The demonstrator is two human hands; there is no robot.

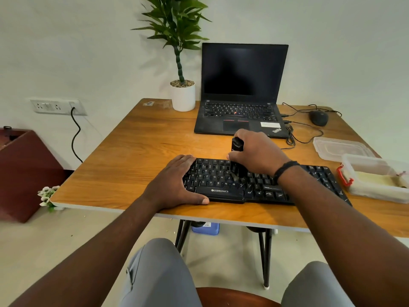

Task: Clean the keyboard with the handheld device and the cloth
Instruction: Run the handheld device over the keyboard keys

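Note:
A black keyboard (223,180) lies near the front edge of the wooden table (137,147). My right hand (257,151) grips a black handheld device (238,147), held upright with its lower end on the keys around the middle of the keyboard. My left hand (174,182) lies flat over the keyboard's left end, thumb along its front edge, holding it in place. I see no cloth lying loose on the table; a pale material sits in the open plastic box at the right.
An open laptop (241,94) with a dark screen stands behind the keyboard, a potted plant (182,94) to its left. A mouse (318,117) and cables lie back right. A plastic box (376,182) and its lid (340,148) sit at the right edge.

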